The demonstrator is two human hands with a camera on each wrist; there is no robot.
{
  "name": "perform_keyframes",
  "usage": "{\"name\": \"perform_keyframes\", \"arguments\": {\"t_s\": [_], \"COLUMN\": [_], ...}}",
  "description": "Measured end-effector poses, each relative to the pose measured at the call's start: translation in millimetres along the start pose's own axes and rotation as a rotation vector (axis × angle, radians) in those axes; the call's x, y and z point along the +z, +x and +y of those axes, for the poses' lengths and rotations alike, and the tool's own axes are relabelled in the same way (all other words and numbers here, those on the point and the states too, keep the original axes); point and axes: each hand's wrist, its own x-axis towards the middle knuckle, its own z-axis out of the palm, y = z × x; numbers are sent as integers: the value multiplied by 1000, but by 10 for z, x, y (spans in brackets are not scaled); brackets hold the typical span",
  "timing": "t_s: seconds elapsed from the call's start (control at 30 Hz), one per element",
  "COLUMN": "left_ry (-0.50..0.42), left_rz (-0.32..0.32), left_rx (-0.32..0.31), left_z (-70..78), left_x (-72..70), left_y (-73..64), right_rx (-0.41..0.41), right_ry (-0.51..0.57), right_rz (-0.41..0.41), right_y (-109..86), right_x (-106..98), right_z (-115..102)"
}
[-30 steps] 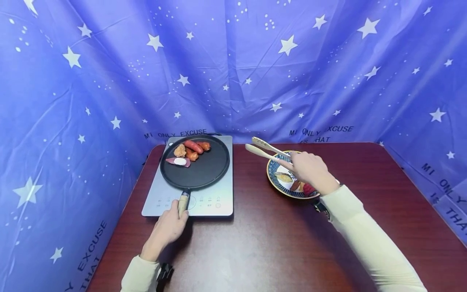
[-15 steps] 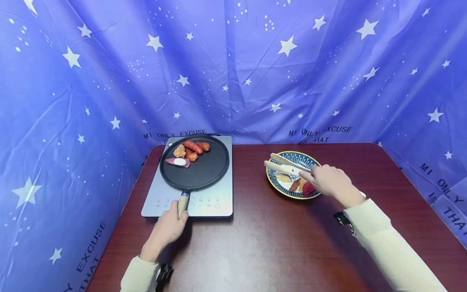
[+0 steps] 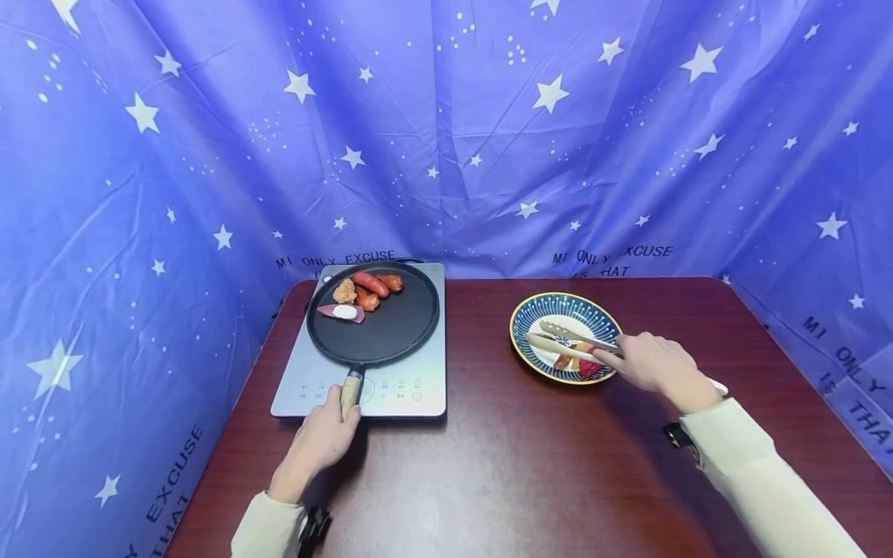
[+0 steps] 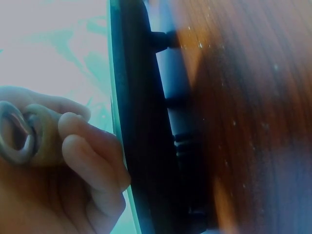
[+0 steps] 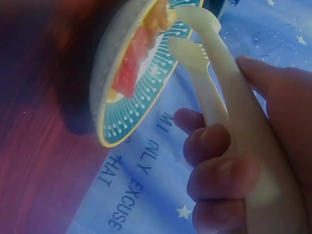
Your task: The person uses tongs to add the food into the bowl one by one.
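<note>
My left hand (image 3: 322,434) grips the wooden handle (image 3: 351,391) of a round black pan (image 3: 384,333) on a silver induction cooker (image 3: 293,387). In the pan lie several foods: red sausages (image 3: 370,282), a fried golden piece (image 3: 345,291) and a purple piece with a white top (image 3: 342,311). My right hand (image 3: 659,363) holds pale tongs (image 5: 239,102), thumb on one arm and fingers curled round the other. The tongs' tips stand apart over a blue-and-white plate (image 3: 533,310); a red piece (image 3: 589,368) and brownish pieces lie there, partly covered by the tongs.
Both the cooker and the plate stand on a dark red wooden table (image 3: 488,465). A blue curtain (image 3: 446,155) with white stars hangs behind and at both sides. In the left wrist view the cooker's dark side (image 4: 141,122) stands on small feet.
My right hand has drawn back to the right and lowered the tongs, so their tips went from left of the plate to over its food. The left hand keeps its grip on the handle.
</note>
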Motion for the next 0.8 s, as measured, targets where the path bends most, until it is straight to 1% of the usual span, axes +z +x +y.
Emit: {"name": "perform_keyframes", "arguments": {"t_s": [0.2,0.4,0.5,0.63,0.8], "left_ry": [4,-1,0,-6,-13], "left_rz": [5,7,6,8,8], "left_rx": [-1,2,8,13,13], "left_z": [-2,-9,-13,-14,-12], "left_x": [12,19,17,10,1], "left_y": [-2,5,3,1,3], "right_rx": [-9,-42,-72,-125,-157], "right_ry": [9,-4,-24,-62,-88], "right_rz": [-28,-25,-13,41,60], "right_y": [24,45,47,52,61], "right_x": [43,72,71,65,61], "right_z": [60,110,114,114,110]}}
